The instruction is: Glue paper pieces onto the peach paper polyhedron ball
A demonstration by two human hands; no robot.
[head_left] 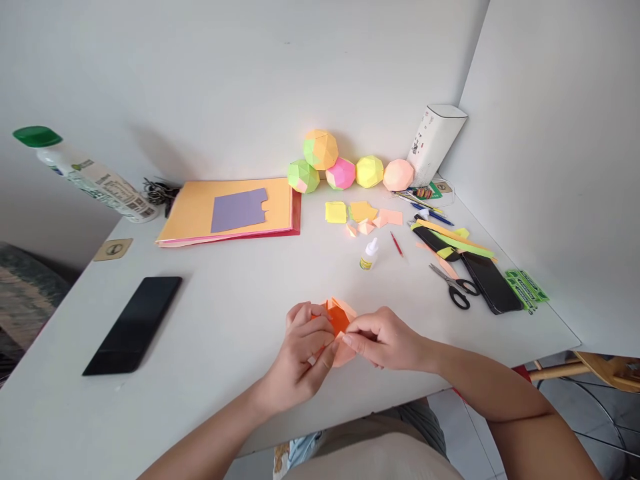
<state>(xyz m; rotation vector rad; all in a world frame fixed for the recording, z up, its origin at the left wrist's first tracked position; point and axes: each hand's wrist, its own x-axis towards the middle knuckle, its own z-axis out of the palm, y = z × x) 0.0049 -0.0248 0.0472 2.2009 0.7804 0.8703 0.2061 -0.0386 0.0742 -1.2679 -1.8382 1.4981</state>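
Both my hands hold a small folded paper piece [339, 319], orange with a paler peach part, just above the white table [235, 313] near its front edge. My left hand [304, 350] cups it from the left with fingers curled round it. From the right, my right hand [383, 339] pinches its edge between thumb and fingertips. A small glue bottle [369, 255] stands a little behind the hands. Further back lie several loose folded paper units [364, 217] in yellow, orange and peach.
Several paper polyhedron balls [345, 165] line the wall. A stack of coloured sheets [233, 210] lies at back left, with a black phone [135, 323] nearer. Scissors [454, 285], another phone [491, 282], pens and paper strips sit right. A green-capped bottle [85, 175] lies far left.
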